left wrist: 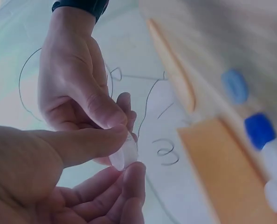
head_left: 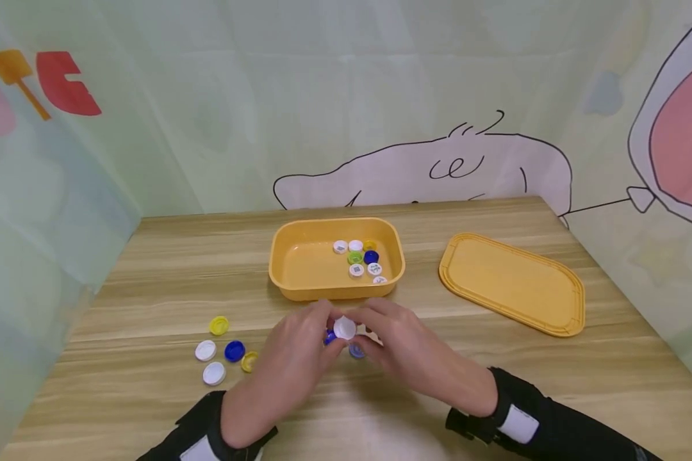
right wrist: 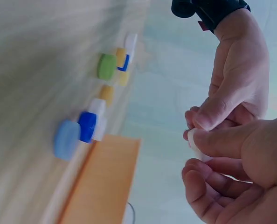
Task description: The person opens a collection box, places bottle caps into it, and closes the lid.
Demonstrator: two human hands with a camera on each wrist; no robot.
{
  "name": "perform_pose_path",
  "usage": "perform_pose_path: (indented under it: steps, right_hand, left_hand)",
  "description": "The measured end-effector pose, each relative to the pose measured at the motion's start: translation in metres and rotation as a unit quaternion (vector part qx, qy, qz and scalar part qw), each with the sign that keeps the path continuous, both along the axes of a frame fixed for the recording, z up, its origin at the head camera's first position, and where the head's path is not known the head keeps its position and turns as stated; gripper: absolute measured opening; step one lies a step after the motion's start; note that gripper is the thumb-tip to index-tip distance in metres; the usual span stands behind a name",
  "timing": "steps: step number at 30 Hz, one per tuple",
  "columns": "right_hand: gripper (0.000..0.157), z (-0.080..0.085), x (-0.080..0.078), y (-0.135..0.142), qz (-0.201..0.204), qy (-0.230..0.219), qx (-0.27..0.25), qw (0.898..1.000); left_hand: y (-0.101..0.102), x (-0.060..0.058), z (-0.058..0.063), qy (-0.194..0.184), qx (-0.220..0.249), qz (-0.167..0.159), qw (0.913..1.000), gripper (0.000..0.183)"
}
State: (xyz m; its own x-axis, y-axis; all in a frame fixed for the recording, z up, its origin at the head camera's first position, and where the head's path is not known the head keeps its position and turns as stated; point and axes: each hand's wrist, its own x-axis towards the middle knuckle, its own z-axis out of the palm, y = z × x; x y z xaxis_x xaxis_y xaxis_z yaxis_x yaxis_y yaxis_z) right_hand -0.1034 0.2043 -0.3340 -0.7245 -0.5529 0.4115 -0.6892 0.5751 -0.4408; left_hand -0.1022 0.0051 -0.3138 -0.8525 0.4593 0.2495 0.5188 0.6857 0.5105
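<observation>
A white bottle cap (head_left: 345,328) is raised above the table, its hollow side toward the head camera. My left hand (head_left: 302,336) pinches one edge of it between thumb and fingers. From the other side my right hand (head_left: 400,339) pinches the same cap, so the two thumbs nearly meet in the left wrist view. Below the hands, a dark blue cap (head_left: 330,337) and a light blue cap (head_left: 356,351) lie on the table, partly hidden by fingers. Other caps beneath the hands are hidden in the head view; a green cap (right wrist: 107,66) shows in the right wrist view.
Behind the hands stands a yellow box (head_left: 300,292) with several caps at its right side. A flat yellow lid or tray (head_left: 513,285) lies to the right. Left of the hands are loose caps, among them a yellow cap (head_left: 219,325) and a blue cap (head_left: 234,351).
</observation>
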Motion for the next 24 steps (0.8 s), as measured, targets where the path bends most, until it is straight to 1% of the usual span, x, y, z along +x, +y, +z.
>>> perform_pose_path:
  steps: [5,7,11,14,18,21,24]
  right_hand:
    - [0.038,0.018,-0.008,-0.004,0.007,0.043,-0.03,0.999]
    - [0.039,0.024,-0.012,-0.005,0.0,0.053,-0.031,0.998]
    - [0.038,0.032,-0.021,-0.006,-0.023,0.047,-0.024,0.998]
    - [0.039,0.035,-0.032,-0.008,-0.031,0.035,-0.028,0.998]
    - [0.034,0.033,-0.052,-0.009,-0.037,0.016,-0.046,0.998]
    - [0.027,0.03,-0.069,-0.008,-0.045,0.008,-0.063,0.997]
    - [0.023,0.025,-0.085,-0.006,-0.054,0.011,-0.08,0.995]
  left_hand:
    - [-0.003,-0.007,0.017,0.05,0.001,0.007,0.9987,0.028]
    - [-0.003,-0.011,0.024,0.065,0.002,0.008,0.9978,0.03]
    - [-0.004,-0.022,0.03,0.09,0.003,0.011,0.9958,0.033]
    - [-0.004,-0.033,0.032,0.091,0.01,0.018,0.9957,0.033]
    - [-0.003,-0.053,0.034,0.064,0.016,0.025,0.9975,0.03]
    - [0.0,-0.07,0.035,0.056,0.002,0.028,0.9981,0.027]
    - [0.004,-0.085,0.032,0.058,-0.016,0.029,0.9977,0.028]
